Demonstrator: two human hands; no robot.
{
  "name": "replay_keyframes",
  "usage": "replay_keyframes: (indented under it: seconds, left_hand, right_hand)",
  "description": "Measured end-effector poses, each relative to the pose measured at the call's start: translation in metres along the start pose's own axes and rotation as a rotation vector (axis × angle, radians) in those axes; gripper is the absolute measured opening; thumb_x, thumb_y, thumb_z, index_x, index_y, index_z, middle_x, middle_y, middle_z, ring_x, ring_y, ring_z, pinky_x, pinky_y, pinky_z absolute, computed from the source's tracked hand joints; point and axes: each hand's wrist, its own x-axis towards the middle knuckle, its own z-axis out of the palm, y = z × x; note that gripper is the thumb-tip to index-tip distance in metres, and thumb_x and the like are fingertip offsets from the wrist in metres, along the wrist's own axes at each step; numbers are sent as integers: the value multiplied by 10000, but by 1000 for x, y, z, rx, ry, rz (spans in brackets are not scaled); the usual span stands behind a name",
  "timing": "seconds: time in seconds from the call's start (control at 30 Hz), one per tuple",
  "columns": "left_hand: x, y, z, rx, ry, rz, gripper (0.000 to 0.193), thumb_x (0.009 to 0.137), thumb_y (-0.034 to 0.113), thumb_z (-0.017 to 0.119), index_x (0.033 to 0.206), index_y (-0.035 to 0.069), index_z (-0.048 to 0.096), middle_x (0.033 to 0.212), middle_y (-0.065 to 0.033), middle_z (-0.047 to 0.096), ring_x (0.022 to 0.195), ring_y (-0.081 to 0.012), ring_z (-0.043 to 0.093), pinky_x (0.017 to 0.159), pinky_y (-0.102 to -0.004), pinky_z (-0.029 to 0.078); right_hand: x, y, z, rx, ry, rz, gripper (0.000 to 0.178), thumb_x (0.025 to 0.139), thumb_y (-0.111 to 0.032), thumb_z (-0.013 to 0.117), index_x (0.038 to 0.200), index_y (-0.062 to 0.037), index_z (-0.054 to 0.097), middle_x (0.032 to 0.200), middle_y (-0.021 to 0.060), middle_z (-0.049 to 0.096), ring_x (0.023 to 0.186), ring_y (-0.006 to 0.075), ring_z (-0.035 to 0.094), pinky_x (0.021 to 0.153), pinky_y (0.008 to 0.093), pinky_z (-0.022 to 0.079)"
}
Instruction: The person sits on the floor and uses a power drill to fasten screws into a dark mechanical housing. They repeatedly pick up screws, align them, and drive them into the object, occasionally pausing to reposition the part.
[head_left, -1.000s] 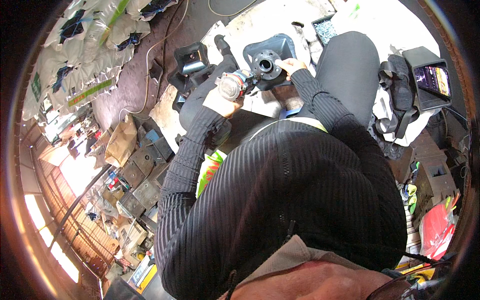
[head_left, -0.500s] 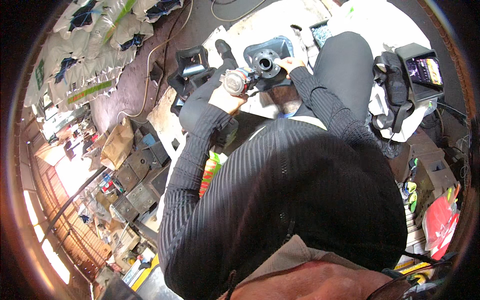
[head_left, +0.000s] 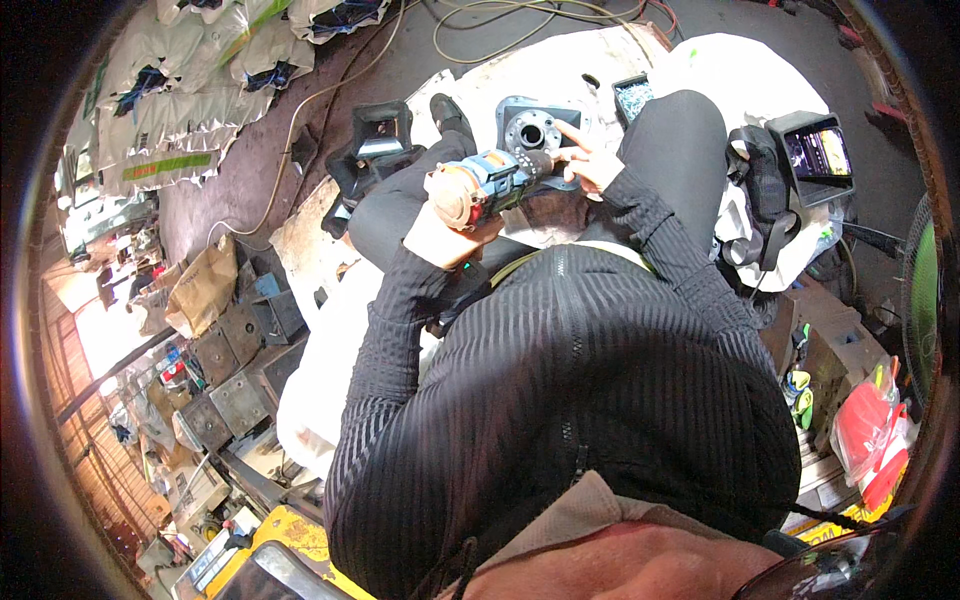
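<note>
One round flange (head_left: 521,129) is sitting over a square housing (head_left: 548,102) — apparently already placed, though whether its holes are holding screws or standing bare cannot be told. Left of the flange and nearer the body, the left hand (head_left: 450,238) is gripping a blue-and-orange drill (head_left: 490,180). At the flange's right, the right hand (head_left: 592,167) is extending one finger, the others bending by the drill; whether they are pinching anything is unclear. Since the earlier frame, the drill is showing more broadside — and the right fingers are spreading.
</note>
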Motion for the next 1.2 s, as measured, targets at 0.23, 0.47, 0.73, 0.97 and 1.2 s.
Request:
replay_keyframes:
  seconds: [0.23, 0.47, 0.73, 0.97, 1.2]
  left_hand:
    - [4, 5, -7, -94, -87, -28, 578, 680, 168, 606, 1221, 94, 416, 1221, -113, 452, 1153, -271, 406, 1019, -395, 235]
    - [13, -10, 8, -31, -42, 31, 494, 650, 170, 606, 1123, 113, 474, 1095, -78, 495, 1040, -251, 453, 913, -373, 299]
    - [17, 17, -6, 439, 23, 210, 339, 680, 239, 587, 1005, 148, 557, 964, -30, 581, 898, -231, 559, 781, -342, 442]
    - [11, 21, -2, 120, -91, 14, 519, 685, 174, 638, 1168, 101, 464, 1086, -102, 554, 1012, -241, 545, 893, -330, 429]
    - [18, 20, 1, 31, -131, -102, 485, 703, 170, 619, 1160, 95, 474, 1082, -102, 559, 1017, -246, 541, 903, -332, 421]
  right_hand:
    - [-2, -6, 2, -69, -23, -20, 647, 772, -71, 424, 1368, -180, 196, 1015, 52, 600, 637, 52, 515, 454, 173, 387]
    - [-1, -8, 4, -79, -27, -2, 668, 779, -17, 428, 1374, -195, 182, 954, 43, 579, 661, 51, 520, 450, 153, 370]
    - [8, -16, 5, -257, -99, -9, 683, 757, -14, 421, 1374, -163, 169, 872, 90, 620, 703, 124, 557, 672, 242, 457]
    - [28, -10, -8, -236, -3, 29, 652, 785, -55, 469, 1360, -67, 162, 812, 90, 630, 655, 131, 595, 658, 260, 496]
    - [29, -37, 2, -25, 102, 259, 697, 758, 27, 489, 1362, -76, 156, 892, 108, 633, 685, 151, 603, 613, 250, 500]
